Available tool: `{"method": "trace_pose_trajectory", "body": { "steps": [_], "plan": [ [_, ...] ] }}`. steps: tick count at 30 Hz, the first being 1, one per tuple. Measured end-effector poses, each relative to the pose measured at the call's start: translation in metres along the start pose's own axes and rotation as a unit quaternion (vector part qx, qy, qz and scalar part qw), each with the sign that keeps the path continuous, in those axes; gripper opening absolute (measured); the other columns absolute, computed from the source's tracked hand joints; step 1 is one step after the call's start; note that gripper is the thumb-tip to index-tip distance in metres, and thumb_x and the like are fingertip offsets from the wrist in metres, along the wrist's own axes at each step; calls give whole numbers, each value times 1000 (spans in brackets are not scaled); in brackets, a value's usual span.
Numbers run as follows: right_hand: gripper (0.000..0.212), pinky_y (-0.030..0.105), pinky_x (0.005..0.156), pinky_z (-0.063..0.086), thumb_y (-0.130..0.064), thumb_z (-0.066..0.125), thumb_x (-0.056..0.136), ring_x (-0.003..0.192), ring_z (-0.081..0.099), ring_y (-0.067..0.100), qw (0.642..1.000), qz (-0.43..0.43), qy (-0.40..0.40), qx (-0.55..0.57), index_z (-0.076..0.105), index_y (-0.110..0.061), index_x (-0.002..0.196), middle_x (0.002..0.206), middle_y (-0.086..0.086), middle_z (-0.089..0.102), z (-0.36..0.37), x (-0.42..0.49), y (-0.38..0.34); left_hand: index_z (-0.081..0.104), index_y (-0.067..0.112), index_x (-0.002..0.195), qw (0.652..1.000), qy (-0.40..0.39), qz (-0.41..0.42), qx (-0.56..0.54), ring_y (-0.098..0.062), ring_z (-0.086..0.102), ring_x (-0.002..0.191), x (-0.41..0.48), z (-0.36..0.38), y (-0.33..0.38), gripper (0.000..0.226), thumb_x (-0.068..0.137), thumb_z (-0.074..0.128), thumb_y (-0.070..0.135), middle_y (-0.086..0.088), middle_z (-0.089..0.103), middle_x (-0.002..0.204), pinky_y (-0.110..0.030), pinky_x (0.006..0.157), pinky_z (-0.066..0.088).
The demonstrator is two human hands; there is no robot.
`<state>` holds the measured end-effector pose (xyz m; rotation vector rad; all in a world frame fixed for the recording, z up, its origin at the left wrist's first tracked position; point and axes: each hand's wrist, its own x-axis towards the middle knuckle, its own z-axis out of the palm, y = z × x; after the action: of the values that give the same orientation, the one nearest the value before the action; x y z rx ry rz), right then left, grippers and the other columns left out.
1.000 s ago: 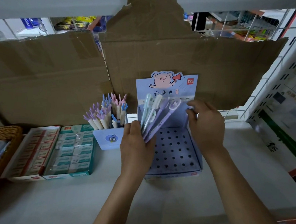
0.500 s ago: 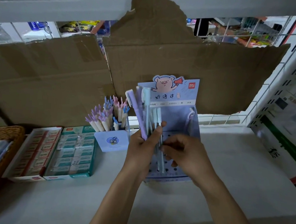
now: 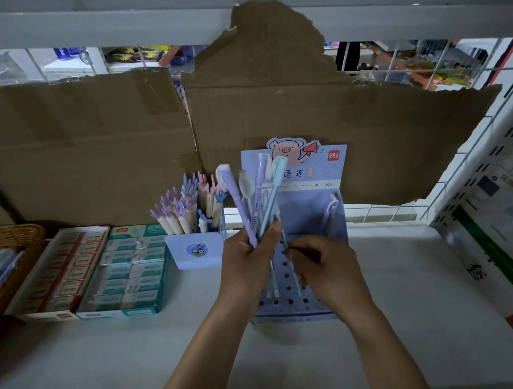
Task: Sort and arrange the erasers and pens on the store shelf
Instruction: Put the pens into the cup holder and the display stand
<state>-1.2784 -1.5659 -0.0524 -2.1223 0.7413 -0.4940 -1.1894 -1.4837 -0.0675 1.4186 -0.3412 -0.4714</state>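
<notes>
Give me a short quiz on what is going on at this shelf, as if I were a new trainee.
1. True or false: the left hand grips a bunch of pens.
2. Where do the two eraser boxes lie? A) left of the pig display box; B) right of it; C) on top of it.
3. What does the right hand pinch?
Key: 1 true. 2 A. 3 one thin pen, right beside the bunch.

deli, 0.35mm on pen display card (image 3: 323, 172)
</notes>
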Motion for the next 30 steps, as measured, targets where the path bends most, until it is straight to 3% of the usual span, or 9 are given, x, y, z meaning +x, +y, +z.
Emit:
{"method": "trace_pose_trajectory", "body": {
  "steps": [4, 9, 13, 18, 21, 25, 30],
  "plan": [
    [18, 17, 64, 44, -17, 57, 89, 64, 60, 7, 1000, 16, 26, 5, 70, -8, 80, 68, 2, 68, 0, 1, 0, 72, 29, 87, 1000, 19, 16, -4, -4, 63, 72, 1, 2, -1, 14, 91, 60, 24, 12, 70, 72, -22, 72, 50],
    [22, 29, 67, 57, -14, 54, 91, 60, 64, 8, 998, 12, -16, 67, 69, -20, 75, 65, -6, 67, 5, 0, -1, 71, 12, 90, 1000, 13, 1, 28, -21, 64, 78, 5, 4, -4, 22, 91, 60, 31, -6, 70, 84, -42, 78, 51],
    [25, 17, 61, 53, -14, 53, 93, 58, 65, 5, 996, 18, -25, 86, 67, -15, 72, 63, -3, 66, 7, 2, -3, 70, 15, 97, 1000, 6, 8, 24, -22, 67, 85, 4, 8, -4, 14, 92, 60, 24, -3, 72, 85, -39, 77, 54],
    [21, 22, 63, 56, -24, 59, 90, 60, 66, 5, 993, 14, -4, 114, 72, -15, 76, 68, -2, 70, 10, 5, -2, 68, 23, 97, 999, -13, 29, 12, -17, 64, 82, 2, 10, -2, 12, 94, 58, 18, 0, 70, 84, -38, 75, 54],
    [19, 26, 60, 52, -21, 61, 88, 57, 63, 9, 998, 3, 53, 34, 69, -15, 72, 65, -4, 68, 11, 12, 6, 67, 21, 95, 999, -10, 38, 33, -13, 64, 79, 3, 9, -1, 11, 95, 55, 20, 4, 69, 80, -31, 74, 53],
    [18, 22, 51, 34, -16, 63, 88, 51, 55, 18, 968, -45, 215, -120, 66, -8, 71, 61, 4, 65, 4, 34, 27, 54, 21, 77, 985, 49, 85, 140, -11, 51, 57, 8, -3, 2, 20, 96, 50, 26, 3, 55, 63, -28, 58, 45],
    [17, 24, 54, 36, -11, 65, 87, 48, 56, 26, 948, -80, 264, -159, 64, -4, 71, 58, 10, 64, 7, 48, 39, 48, 16, 78, 979, 80, 80, 169, -5, 48, 48, 16, -13, -2, 20, 98, 48, 20, 2, 51, 60, -36, 58, 44]
  ]
}}
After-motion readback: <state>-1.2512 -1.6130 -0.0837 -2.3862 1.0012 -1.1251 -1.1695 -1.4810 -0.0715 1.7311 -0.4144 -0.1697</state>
